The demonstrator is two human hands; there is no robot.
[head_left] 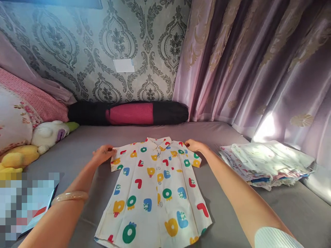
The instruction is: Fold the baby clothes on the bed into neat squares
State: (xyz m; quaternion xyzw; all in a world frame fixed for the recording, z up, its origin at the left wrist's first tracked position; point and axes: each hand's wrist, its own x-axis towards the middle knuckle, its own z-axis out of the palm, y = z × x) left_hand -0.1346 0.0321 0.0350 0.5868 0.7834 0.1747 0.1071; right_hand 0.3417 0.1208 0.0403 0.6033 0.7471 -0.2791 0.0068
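A white short-sleeved button-up shirt [150,186] with colourful letter prints lies spread face up on the grey sheet, its collar pointing away from me. My left hand [103,154] pinches the end of the sleeve on the left, fingers closed on the cloth. At the shoulder on the right, my right hand [194,146] has its fingers closed on the shirt's upper edge. The shirt's bottom hem runs close to the lower edge of the view.
A stack of folded cloths [269,162] lies at the right by the purple curtain [248,69]. A black and red bolster [129,113] rests against the patterned wall. Plush toys [49,134] and a partly blurred flat object [38,210] are at the left.
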